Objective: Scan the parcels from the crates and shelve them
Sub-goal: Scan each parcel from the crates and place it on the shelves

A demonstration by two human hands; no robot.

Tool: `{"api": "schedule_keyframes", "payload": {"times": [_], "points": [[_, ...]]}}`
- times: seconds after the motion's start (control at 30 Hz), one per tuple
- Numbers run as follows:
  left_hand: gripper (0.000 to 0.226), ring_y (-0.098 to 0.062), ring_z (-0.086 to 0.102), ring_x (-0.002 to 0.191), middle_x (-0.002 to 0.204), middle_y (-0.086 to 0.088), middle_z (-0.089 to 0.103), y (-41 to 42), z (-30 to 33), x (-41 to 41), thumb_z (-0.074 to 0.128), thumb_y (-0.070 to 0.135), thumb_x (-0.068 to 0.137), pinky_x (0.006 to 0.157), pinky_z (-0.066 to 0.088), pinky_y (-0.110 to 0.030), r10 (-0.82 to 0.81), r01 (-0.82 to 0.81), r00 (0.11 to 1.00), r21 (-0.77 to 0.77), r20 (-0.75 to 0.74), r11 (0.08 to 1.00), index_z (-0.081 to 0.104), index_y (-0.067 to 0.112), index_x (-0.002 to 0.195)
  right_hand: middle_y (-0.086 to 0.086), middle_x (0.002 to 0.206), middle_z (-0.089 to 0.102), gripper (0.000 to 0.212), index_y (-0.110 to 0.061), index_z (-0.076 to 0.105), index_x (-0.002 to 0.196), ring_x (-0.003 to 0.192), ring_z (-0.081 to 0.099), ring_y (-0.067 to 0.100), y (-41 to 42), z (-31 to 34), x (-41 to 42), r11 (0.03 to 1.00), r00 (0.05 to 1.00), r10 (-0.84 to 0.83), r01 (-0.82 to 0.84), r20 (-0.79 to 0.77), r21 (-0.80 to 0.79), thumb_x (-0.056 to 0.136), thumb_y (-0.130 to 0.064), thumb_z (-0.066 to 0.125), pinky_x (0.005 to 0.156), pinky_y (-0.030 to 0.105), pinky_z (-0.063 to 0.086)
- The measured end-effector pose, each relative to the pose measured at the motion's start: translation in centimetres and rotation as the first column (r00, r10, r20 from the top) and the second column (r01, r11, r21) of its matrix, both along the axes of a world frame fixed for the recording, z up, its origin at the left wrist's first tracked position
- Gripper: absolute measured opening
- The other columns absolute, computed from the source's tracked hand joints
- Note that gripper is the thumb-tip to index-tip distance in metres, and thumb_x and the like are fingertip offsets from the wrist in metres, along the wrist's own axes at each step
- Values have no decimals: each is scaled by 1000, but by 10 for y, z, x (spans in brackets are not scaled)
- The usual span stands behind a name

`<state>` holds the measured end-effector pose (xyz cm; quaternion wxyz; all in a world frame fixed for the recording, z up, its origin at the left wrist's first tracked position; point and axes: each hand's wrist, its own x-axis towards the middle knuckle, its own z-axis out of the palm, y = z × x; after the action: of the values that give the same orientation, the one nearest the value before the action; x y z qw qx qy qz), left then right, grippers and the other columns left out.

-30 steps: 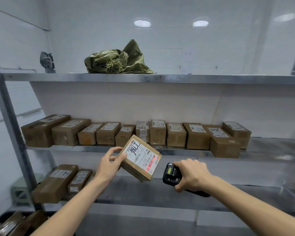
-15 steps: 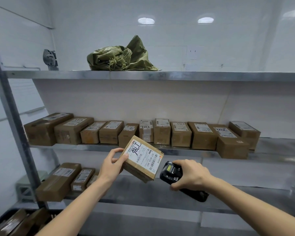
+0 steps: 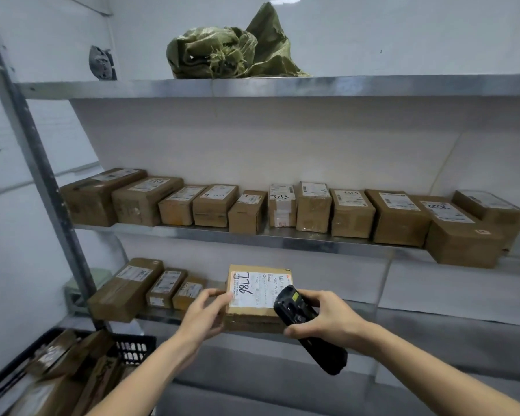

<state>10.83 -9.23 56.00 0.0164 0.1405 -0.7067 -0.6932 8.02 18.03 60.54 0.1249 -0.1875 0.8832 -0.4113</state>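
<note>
Holding a labelled cardboard parcel point(image 3: 257, 291) at lower centre, left hand point(image 3: 203, 315) grips its left edge; parcel sits at the front edge of the lower shelf point(image 3: 433, 325), just right of three shelved boxes point(image 3: 162, 288). Right hand point(image 3: 327, 321) is wrapped round a black handheld scanner point(image 3: 305, 324), tilted, its head overlapping the label's right side. Bare steel runs open to the right on that shelf. Middle shelf point(image 3: 282, 238) carries a tight row of brown taped cartons. Crumpled green woven sack point(image 3: 231, 51) up top. Black plastic crate point(image 3: 132, 348) with parcels at lower left. White walls, grey steel upright.
</note>
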Motion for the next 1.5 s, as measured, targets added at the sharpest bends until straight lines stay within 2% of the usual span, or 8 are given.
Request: {"api": "schedule_keyframes", "payload": {"times": [0.27,0.53,0.73,0.83,0.93,1.13,1.27,1.5], "points": [[86,-23,76,90,135,-3,60,-34,-27,-3,86,32,77,76,62,-39,-106,107,994,-65,29,992,38,54,145,-9,102,78,51,-34,73,113,95,74,8,-29,-20,-40,995,999,40,-42,22,94,66,-36,93,80,17,56],[74,-28,66,106,125,1,55,-77,-82,-31,86,19,78,61,61,-35,87,-88,996,29,32,996,37,37,130,-16,93,74,60,-41,67,105,84,69,4,-115,-76,-68,993,990,-94,102,-106,67,49,-59,80,78,38,61],[80,-11,59,89,127,-6,52,-112,-133,-79,85,28,77,51,56,-20,119,-122,992,82,47,989,27,31,132,-27,97,76,59,-41,68,118,91,71,-7,-178,-142,-87,990,994,-56,68,96,-125,67,-34,95,80,16,57],[86,-18,60,109,126,4,57,-129,-156,-97,85,49,67,87,59,-43,85,-88,995,69,44,994,27,44,130,-28,108,74,66,-54,61,117,103,69,-5,-205,-175,-104,974,991,-71,93,110,-207,65,-33,96,84,13,55],[63,-9,57,106,111,16,57,-149,-179,-113,75,49,81,108,43,-44,47,-50,998,85,35,995,32,45,126,-33,113,71,75,-61,56,120,108,66,-7,-220,-204,-126,963,987,-105,131,122,-237,64,-34,98,87,12,54],[21,6,63,89,95,21,66,-167,-224,-147,71,33,91,66,46,-10,28,-27,999,-54,22,998,56,44,101,-40,107,65,74,-62,52,113,100,58,-24,-229,-244,-170,967,984,-87,121,156,-224,71,-22,97,78,1,46],[25,-7,70,101,103,10,76,-174,-252,-171,76,38,87,84,53,-22,20,-16,1000,-144,20,989,70,32,110,-27,124,68,76,-55,57,129,117,61,-4,-233,-276,-198,969,981,-92,128,172,-213,69,-34,98,90,9,50],[14,-2,72,87,93,15,77,-175,-281,-212,78,26,86,80,53,-23,84,-71,994,-151,76,986,73,29,99,-46,105,64,68,-67,54,111,101,58,-23,-240,-309,-238,976,982,-90,120,166,-184,71,-33,96,80,6,50]]}}
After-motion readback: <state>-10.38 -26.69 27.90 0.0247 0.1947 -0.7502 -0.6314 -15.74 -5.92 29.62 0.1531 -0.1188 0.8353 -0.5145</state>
